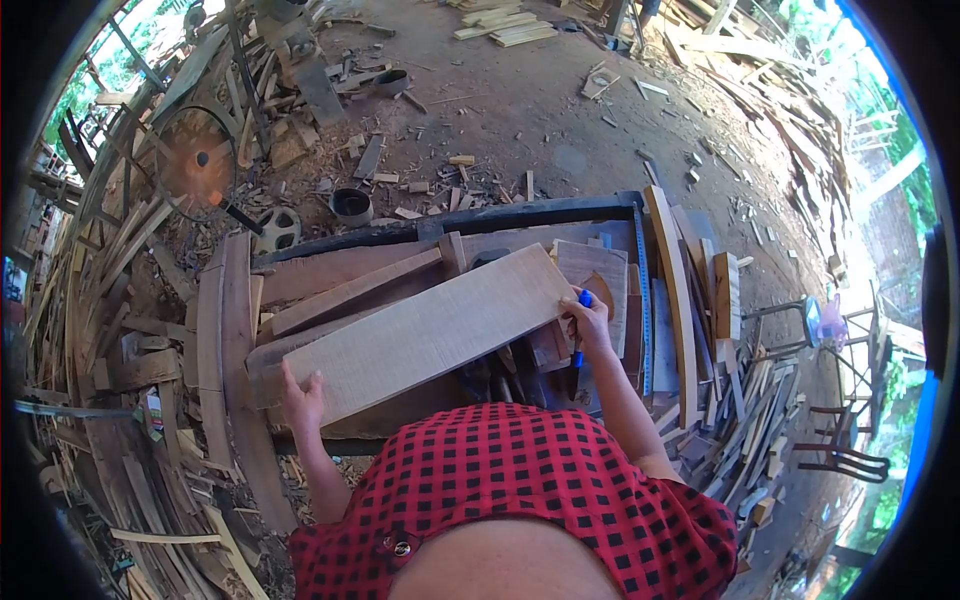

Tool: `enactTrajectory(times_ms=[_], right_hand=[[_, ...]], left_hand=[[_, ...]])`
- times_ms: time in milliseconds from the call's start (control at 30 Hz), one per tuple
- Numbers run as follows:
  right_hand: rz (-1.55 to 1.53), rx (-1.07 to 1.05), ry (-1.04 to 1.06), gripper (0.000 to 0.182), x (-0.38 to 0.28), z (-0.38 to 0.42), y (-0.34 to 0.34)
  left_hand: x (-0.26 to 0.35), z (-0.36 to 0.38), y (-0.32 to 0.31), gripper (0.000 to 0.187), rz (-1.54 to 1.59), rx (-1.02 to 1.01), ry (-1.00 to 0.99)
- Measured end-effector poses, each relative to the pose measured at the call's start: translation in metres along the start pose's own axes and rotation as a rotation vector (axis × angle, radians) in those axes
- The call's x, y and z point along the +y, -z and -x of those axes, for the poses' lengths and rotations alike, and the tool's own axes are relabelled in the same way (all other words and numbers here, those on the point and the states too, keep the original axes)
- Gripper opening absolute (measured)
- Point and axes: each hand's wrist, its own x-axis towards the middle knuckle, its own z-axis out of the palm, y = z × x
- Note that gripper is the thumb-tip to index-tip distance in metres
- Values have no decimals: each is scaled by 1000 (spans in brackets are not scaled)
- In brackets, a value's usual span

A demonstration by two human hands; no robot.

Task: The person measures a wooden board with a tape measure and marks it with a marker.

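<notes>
A wide, pale wooden board (pixel 440 330) lies tilted across my front, its right end farther from me than its left. My left hand (pixel 303 396) grips the board's left end, thumb and fingers at the edge. At the right end, my right hand (pixel 588 318) holds the board's edge and also a blue marker (pixel 580 350), which stands roughly upright between the fingers. Beneath the board is a cluttered workbench (pixel 400 232) with a dark far rail. Other planks, such as a narrow one (pixel 355 290), rest on it.
A long plank (pixel 672 300) leans at the bench's right side, beside a blue measuring strip (pixel 644 300). Beyond the bench lie a round metal tin (pixel 351 205) and wood scraps. Wood piles flank both sides, and a metal chair frame (pixel 845 445) stands at the far right.
</notes>
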Motion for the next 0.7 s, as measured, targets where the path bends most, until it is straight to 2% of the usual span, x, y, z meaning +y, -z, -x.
enactTrajectory(times_ms=[67, 333, 567, 700], right_hand=[[5, 4, 0, 32, 1, -1, 0], [-7, -7, 3, 33, -2, 0, -1], [33, -10, -3, 32, -10, -1, -6], [52, -13, 21, 34, -13, -5, -9]], left_hand=[[-2, 0, -1, 76, 2, -18, 35], [-9, -1, -7, 77, 82, 30, -42], [0, 9, -1, 79, 90, 21, 1], [-13, 8, -15, 82, 117, 94, -10]])
